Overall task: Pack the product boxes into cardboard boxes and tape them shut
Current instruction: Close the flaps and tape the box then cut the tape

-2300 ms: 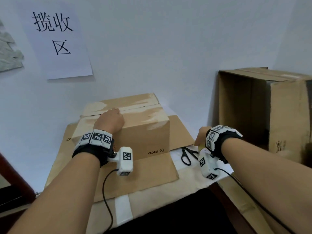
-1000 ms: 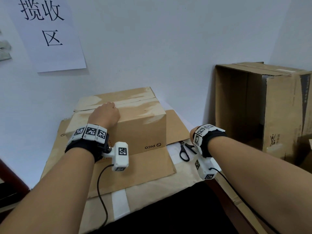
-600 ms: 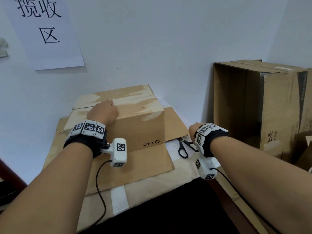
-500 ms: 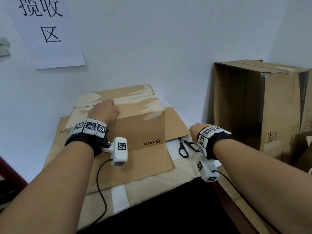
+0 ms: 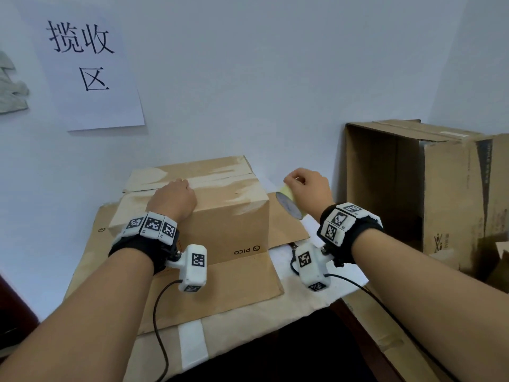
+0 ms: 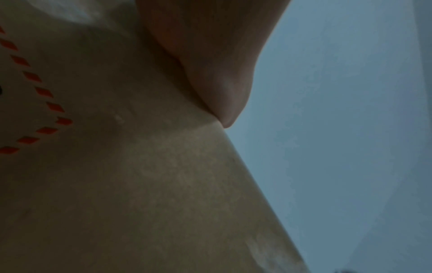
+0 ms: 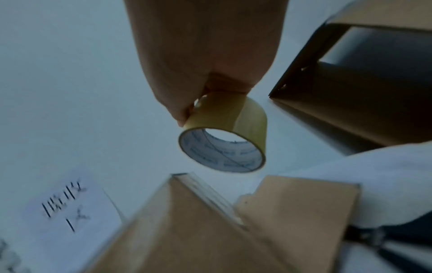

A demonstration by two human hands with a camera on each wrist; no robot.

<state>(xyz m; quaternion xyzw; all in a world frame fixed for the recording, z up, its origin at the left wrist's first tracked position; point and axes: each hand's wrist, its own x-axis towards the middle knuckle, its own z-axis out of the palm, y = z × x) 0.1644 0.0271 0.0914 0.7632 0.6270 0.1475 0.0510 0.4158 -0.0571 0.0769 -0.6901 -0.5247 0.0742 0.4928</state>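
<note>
Under both hands, the counter (image 5: 316,296) is covered with pale paper and flattened cardboard sheets (image 5: 234,282), set against a plain white wall carrying a paper sign (image 5: 88,67) with handwritten characters. The closed cardboard box (image 5: 228,224) stands on the sheets; the left hand (image 5: 172,201) rests on its top at the near edge, with its fingers hidden from the head view, so their position cannot be determined. The right hand (image 5: 308,188), raised just right of the box, grips a yellow tape roll (image 7: 224,140) between thumb and fingers. Beyond the right hand, a large open carton (image 5: 413,188) lies on its side. The left wrist view is dark and shows only cardboard and one fingertip. Scissors are largely hidden behind the right wrist camera.
</note>
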